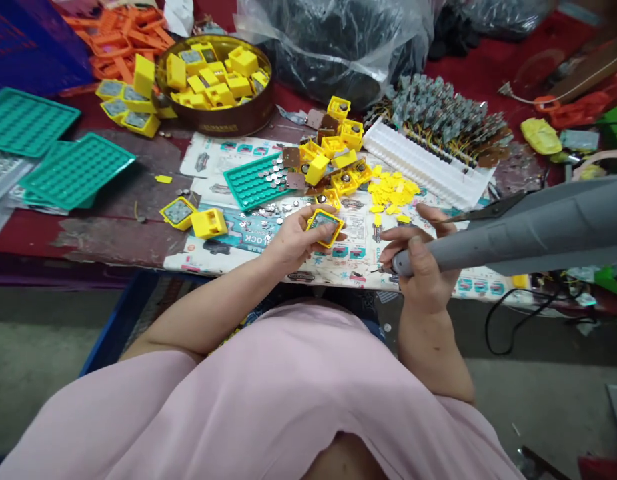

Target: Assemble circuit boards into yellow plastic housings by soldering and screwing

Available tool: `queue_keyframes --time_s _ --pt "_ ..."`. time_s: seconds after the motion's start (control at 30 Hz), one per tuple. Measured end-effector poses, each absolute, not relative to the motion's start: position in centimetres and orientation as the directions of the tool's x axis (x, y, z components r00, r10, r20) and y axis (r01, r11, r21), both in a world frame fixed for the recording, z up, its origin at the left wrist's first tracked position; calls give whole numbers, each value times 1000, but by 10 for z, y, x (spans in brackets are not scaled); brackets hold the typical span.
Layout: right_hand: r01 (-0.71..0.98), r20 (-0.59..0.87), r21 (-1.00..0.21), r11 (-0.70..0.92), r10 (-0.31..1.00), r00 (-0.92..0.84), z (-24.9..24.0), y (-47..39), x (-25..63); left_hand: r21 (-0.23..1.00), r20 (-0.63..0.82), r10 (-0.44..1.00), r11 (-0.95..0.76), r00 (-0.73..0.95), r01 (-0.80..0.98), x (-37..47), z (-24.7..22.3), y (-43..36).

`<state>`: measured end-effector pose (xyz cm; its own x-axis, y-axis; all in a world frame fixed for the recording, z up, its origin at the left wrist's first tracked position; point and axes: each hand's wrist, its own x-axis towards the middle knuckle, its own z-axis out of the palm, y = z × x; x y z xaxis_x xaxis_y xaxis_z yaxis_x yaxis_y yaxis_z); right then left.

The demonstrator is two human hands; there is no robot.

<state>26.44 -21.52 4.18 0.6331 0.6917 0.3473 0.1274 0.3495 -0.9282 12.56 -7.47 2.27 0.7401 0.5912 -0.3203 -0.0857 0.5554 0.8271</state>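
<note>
Yellow housing in left hand, grey tool in right — over the worktop (123, 230).

My left hand (294, 241) is clamped on the yellow housing (325, 229), thumb across its grey inner face, near the worktop's front edge. My right hand (428, 267) is closed round the grey tool (468, 247), its tip pointing left — well apart from the housing. Beyond: a green tray (253, 181) and loose yellow pieces (392, 190).

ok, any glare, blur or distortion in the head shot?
Head view: pale glare streaks on the clear plastic bag, small glints off the loose metal discs; head view: floor looks soft; head view: wide-angle stretch, grey tool looms large at right.
</note>
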Motion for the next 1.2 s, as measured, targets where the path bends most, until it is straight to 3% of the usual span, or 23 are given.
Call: queue_keyframes --time_s 0.2,0.5,0.7,0.9,1.03,1.13,1.2 --pt "124 358 -922 366 685 635 39 -215 265 835 -317 625 540 713 -102 125 19 -76" --pt "114 341 -928 354 687 642 39 -214 266 703 -350 456 705 818 -92 120 12 -69" --pt "127 299 -944 305 626 720 43 -216 263 746 -324 477 660 817 -89 114 3 -76" --pt "135 272 -954 267 586 763 47 -212 262 901 -158 479 427 864 -72 79 19 -62" --pt "106 222 -966 235 548 807 51 -210 260 989 18 781 80 625 -128 27 42 -1" --pt "98 197 -972 211 519 832 53 -208 260 966 204 915 -247 347 82 -22 46 59" --pt "102 188 -976 193 502 844 54 -205 260 885 198 953 -274 228 376 -51 38 90"
